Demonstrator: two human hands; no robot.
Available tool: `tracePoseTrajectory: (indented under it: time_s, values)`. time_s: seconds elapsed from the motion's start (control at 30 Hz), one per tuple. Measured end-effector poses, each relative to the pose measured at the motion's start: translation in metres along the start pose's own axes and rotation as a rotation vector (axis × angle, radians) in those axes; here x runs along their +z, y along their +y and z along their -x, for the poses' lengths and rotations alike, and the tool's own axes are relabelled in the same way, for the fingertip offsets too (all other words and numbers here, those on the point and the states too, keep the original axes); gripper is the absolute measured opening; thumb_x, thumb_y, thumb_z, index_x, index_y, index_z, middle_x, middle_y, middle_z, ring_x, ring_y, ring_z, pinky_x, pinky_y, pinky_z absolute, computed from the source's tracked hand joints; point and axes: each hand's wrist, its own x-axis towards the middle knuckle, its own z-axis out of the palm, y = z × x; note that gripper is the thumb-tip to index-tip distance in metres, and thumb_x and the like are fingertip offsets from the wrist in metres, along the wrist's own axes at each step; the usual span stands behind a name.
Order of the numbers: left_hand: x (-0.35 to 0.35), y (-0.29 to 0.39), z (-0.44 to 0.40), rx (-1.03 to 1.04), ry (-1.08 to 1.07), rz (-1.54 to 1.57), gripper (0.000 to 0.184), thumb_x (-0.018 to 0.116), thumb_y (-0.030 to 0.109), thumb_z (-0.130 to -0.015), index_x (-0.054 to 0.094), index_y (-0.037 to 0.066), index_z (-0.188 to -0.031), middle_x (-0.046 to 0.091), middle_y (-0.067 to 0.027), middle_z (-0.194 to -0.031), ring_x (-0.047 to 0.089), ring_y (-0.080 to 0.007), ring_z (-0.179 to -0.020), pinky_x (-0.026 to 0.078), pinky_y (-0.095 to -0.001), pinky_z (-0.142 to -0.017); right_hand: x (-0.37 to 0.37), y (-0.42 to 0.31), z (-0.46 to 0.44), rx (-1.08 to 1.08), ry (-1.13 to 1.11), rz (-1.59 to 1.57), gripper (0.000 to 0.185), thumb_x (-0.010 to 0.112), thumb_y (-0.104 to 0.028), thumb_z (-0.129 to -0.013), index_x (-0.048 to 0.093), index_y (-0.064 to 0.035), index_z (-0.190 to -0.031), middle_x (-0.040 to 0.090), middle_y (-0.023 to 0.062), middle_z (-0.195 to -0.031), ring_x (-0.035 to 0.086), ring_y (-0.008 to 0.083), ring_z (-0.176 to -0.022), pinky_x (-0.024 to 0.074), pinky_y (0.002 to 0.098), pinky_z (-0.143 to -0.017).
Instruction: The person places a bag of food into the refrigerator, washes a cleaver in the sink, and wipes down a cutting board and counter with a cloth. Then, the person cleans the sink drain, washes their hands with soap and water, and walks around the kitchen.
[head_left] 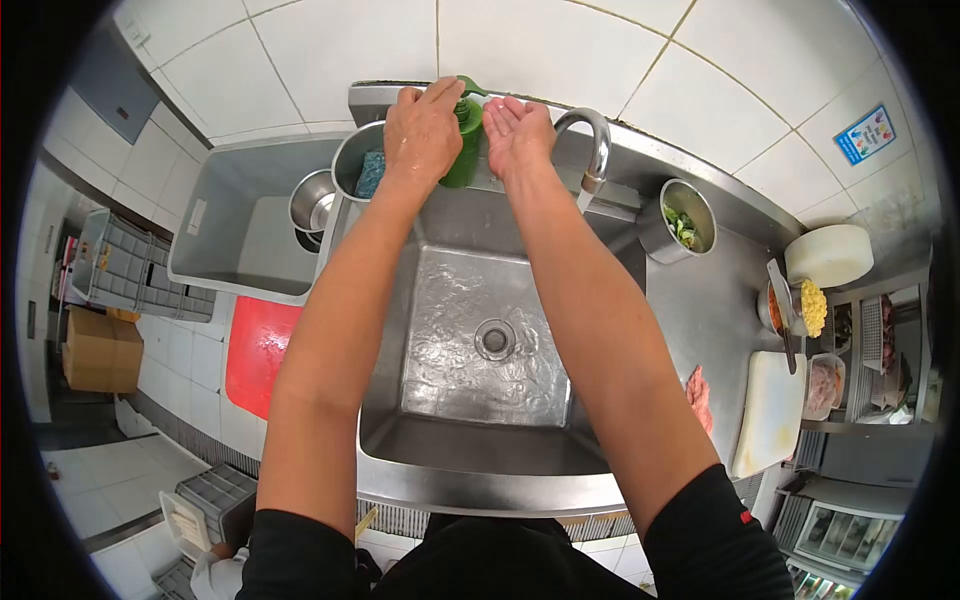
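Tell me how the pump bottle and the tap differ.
The pump bottle is green; the tap is shiny metal. The bottle's body is straight; the tap arches over. Water runs from the tap; a pump tops the bottle. Both stand at the sink's back edge.

Bright, fairly even light leaves white glints across the rectangular stainless-steel sink (490, 487); fisheye distortion bows the glossy white wall tiles (545, 50), and black vignetting swallows the corners.
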Motion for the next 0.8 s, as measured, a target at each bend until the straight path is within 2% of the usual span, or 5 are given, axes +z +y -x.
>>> tracePoseTrajectory:
  time_s: [0.3, 0.47, 0.57, 0.7, 0.8]
  values:
    - [0.008, 0.014, 0.044, -0.176, 0.084, 0.145, 0.035, 0.049, 0.009, -0.087, 0.058, 0.003, -0.121, 0.062, -0.0195, -0.109, 0.060, -0.0360, -0.095, 0.046, -0.0421, -0.088, -0.011, -0.005, 0.020, 0.027, 0.005, -0.266, 0.045, 0.034, -0.022, -0.093, 0.046, 0.0125, -0.120, 0.054, 0.0240, -0.120, 0.056, 0.0329, -0.111, 0.0475, 0.0389, -0.097]
    - [0.015, 0.089, 0.054, -0.928, -0.090, 1.364, 0.061, 0.034, 0.047, -0.101, 0.038, 0.001, -0.141, 0.046, -0.0121, -0.139, 0.043, -0.0179, -0.127, 0.030, -0.0297, -0.106, -0.053, 0.000, 0.073, -0.016, -0.140, 0.072, 0.054, 0.040, -0.035, -0.095, 0.044, 0.0052, -0.132, 0.049, 0.0183, -0.133, 0.050, 0.0260, -0.121, 0.0390, 0.0347, -0.103]
    - [0.061, 0.133, 0.103, -0.638, -0.281, 1.178, 0.076, 0.023, 0.056, -0.099, 0.017, -0.002, -0.148, 0.019, -0.0200, -0.153, 0.019, -0.0273, -0.142, 0.015, -0.0339, -0.115, -0.098, -0.014, 0.084, -0.020, -0.091, 0.392, 0.063, 0.046, -0.047, -0.096, 0.042, -0.0009, -0.138, 0.045, 0.0127, -0.141, 0.044, 0.0198, -0.128, 0.0322, 0.0303, -0.106]
    - [0.079, 0.131, 0.122, -0.848, -0.509, 1.568, 0.075, 0.021, 0.054, -0.099, 0.010, -0.003, -0.148, 0.014, -0.0224, -0.154, 0.012, -0.0312, -0.144, 0.010, -0.0367, -0.116, -0.132, -0.004, 0.083, 0.031, -0.092, 0.487, 0.060, 0.049, -0.047, -0.094, 0.044, -0.0042, -0.136, 0.048, 0.0062, -0.136, 0.047, 0.0172, -0.121, 0.0342, 0.0322, -0.105]
    - [0.070, 0.161, 0.129, -0.266, -0.284, 0.960, 0.062, 0.017, 0.044, -0.102, 0.024, 0.003, -0.147, 0.017, -0.0222, -0.153, 0.007, -0.0308, -0.145, 0.008, -0.0368, -0.117, -0.156, -0.016, 0.067, 0.033, -0.081, 0.370, 0.048, 0.050, -0.044, -0.095, 0.051, -0.0075, -0.125, 0.055, 0.0045, -0.120, 0.051, 0.0184, -0.112, 0.0407, 0.0333, -0.096]
